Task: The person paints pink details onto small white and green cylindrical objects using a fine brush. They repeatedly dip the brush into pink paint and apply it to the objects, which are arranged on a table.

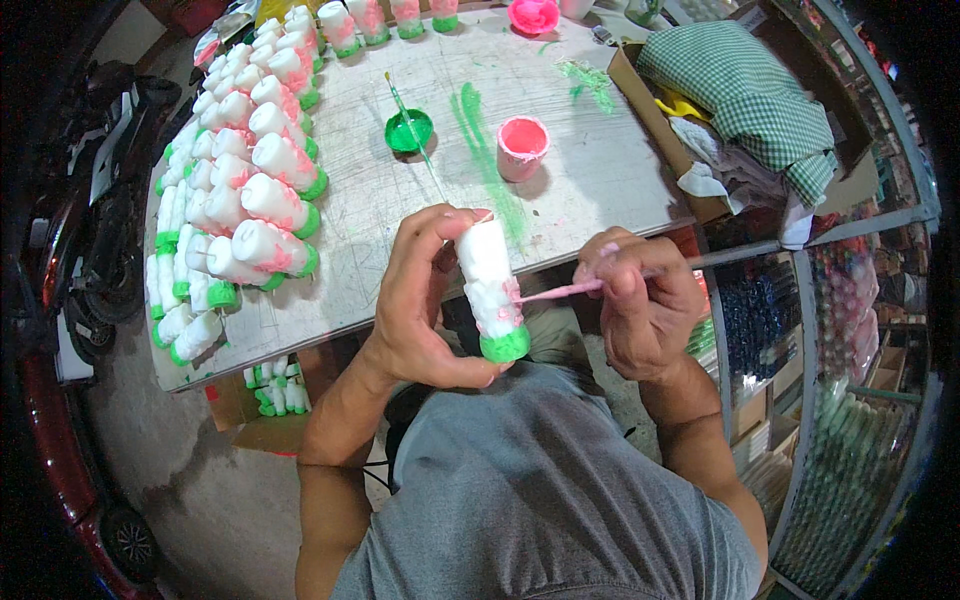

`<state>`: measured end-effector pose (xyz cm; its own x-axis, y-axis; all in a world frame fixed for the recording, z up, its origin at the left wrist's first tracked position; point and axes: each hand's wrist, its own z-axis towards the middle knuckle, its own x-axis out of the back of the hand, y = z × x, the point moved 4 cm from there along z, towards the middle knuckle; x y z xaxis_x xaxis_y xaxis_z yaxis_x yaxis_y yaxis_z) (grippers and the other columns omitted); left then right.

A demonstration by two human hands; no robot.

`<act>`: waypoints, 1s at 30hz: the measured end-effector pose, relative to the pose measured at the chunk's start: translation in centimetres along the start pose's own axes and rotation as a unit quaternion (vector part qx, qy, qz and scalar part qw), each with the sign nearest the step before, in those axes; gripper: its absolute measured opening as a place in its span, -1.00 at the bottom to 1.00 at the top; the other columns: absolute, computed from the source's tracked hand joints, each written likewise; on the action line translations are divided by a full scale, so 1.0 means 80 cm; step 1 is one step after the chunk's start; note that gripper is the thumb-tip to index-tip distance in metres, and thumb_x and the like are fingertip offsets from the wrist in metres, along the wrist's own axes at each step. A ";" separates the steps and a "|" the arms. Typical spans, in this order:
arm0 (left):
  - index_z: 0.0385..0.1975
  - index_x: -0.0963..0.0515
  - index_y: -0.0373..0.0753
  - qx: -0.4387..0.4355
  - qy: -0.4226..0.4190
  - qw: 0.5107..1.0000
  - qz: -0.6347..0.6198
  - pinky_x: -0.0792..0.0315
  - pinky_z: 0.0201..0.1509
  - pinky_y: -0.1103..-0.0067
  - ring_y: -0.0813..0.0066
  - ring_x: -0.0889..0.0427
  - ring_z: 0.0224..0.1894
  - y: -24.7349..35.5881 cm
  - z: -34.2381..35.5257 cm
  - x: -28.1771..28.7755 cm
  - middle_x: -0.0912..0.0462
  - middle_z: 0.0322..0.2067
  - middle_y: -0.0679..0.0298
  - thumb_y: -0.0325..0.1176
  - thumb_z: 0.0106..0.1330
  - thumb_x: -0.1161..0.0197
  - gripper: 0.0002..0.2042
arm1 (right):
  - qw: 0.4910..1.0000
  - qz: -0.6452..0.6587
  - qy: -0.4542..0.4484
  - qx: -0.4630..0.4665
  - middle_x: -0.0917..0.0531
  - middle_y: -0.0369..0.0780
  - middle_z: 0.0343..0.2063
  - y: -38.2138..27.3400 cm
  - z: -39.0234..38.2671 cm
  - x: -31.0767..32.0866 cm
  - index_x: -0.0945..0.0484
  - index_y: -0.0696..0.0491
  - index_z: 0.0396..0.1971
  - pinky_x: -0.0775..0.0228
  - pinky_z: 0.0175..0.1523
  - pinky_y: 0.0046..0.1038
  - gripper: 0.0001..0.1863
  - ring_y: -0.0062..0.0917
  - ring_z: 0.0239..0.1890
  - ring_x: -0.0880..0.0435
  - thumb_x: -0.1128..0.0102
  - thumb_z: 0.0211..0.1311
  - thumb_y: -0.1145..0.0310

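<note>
Between the thumb and fingers of my left hand is a white candle, held at its two ends and tilted slightly. It has a green base and raised flowers, some of them pink. My right hand grips a thin pink-coated paintbrush; its tip touches the flowers on the candle's right side. Beyond my hands a pink-rimmed cup of pink paint stands on the table. To its left a brush rests in a small green paint bowl.
Rows of painted candles fill the table's left side. A cardboard box with a green checked cloth stands at the right. Another pink bowl is at the far edge. Shelves line the right; a box sits below the table.
</note>
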<state>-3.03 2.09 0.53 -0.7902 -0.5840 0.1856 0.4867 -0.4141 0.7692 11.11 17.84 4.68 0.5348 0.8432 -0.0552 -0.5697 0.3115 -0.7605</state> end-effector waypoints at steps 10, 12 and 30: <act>0.32 -0.21 -0.39 -0.009 0.001 1.000 0.027 -0.25 0.38 0.29 0.11 -0.38 0.27 0.005 -0.003 0.001 -0.30 0.18 -0.01 -0.37 -0.40 -0.60 0.08 | 0.999 -0.002 0.037 -0.010 -0.67 -0.15 -0.45 0.015 -0.008 -0.001 -0.52 0.24 -0.29 -0.45 -0.29 -0.55 -0.91 -0.59 -0.42 -0.60 -0.18 0.41 0.52; 0.32 -0.21 -0.39 -0.016 -0.012 0.999 0.045 -0.25 0.38 0.30 0.11 -0.38 0.27 0.009 -0.001 0.001 -0.30 0.18 -0.01 -0.37 -0.40 -0.59 0.07 | 0.999 -0.026 0.039 -0.007 -0.66 -0.15 -0.44 0.014 -0.008 -0.004 -0.54 0.26 -0.31 -0.45 -0.27 -0.52 -0.90 -0.56 -0.42 -0.60 -0.19 0.40 0.53; 0.31 -0.19 -0.41 0.022 -0.033 0.998 0.048 -0.26 0.39 0.32 0.12 -0.37 0.28 0.007 -0.002 0.003 -0.28 0.18 0.00 -0.40 -0.39 -0.58 0.06 | 0.981 -0.110 -0.107 0.123 -0.68 -0.11 -0.39 -0.012 -0.003 -0.006 -0.54 0.20 -0.27 -0.53 -0.24 -0.33 -0.82 -0.30 -0.38 -0.68 -0.29 0.35 0.39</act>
<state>-2.91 1.62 0.91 -0.7637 -0.5721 0.2991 0.5463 -0.3258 0.7716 11.59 17.01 5.27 0.5333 0.8084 0.2492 -0.6028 0.5698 -0.5585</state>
